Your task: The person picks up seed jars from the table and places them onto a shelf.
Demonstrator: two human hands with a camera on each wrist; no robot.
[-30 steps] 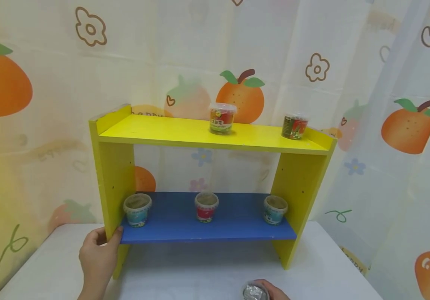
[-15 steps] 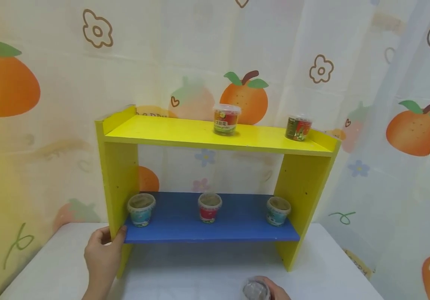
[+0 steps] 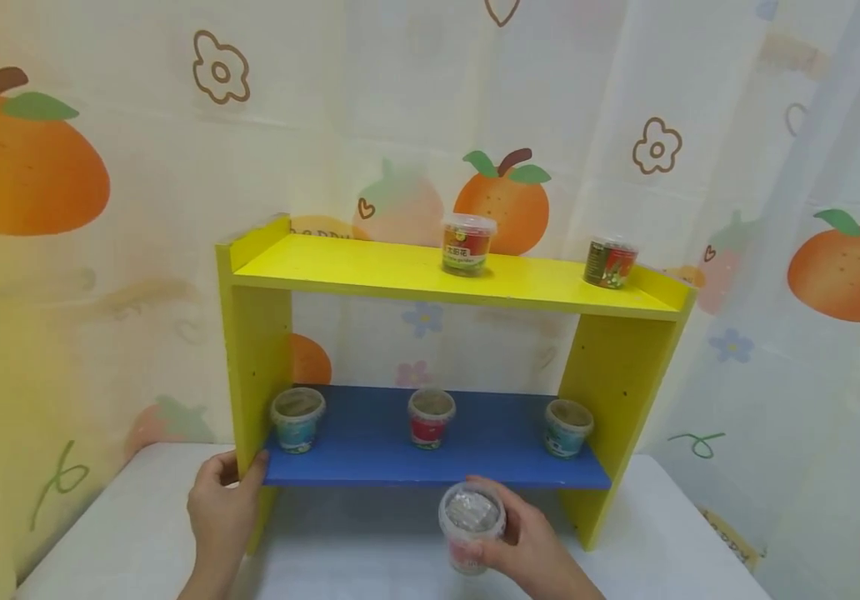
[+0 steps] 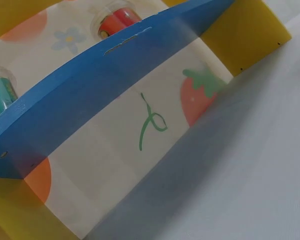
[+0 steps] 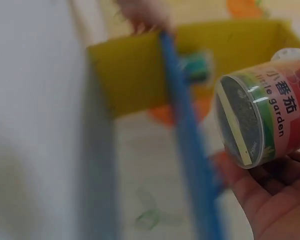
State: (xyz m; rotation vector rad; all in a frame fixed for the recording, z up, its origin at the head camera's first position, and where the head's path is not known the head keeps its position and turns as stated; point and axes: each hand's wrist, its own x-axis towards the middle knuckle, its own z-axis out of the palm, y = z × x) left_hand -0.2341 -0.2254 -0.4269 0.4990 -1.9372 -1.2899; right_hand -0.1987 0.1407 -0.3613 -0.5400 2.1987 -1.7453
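Observation:
My right hand (image 3: 527, 542) holds a clear planting cup (image 3: 467, 521) in front of the lower shelf board, its silvery, wrinkled top facing up. In the right wrist view the cup (image 5: 275, 110) has a red tomato-print "little garden" label, fingers underneath. At the left my left hand (image 3: 223, 500) grips the yellow side panel (image 3: 257, 367) of a small shelf, thumb by the blue board's (image 3: 370, 442) front corner. On that board stand a blue-labelled cup (image 3: 297, 429) at left, a red-labelled cup (image 3: 428, 429) mid-board, and another blue-labelled cup (image 3: 567, 437) at right.
Two red-labelled cups, one near the middle (image 3: 466, 254) and one at the right (image 3: 610, 271), stand on the yellow top board (image 3: 355, 262). Below is a white tabletop (image 3: 130, 517); a fruit-print curtain (image 3: 370, 100) hangs behind.
My right hand has raised the cup from the bottom edge of the head view toward the blue board, moving slightly left. My left hand keeps its grip; the whole scene has shifted right.

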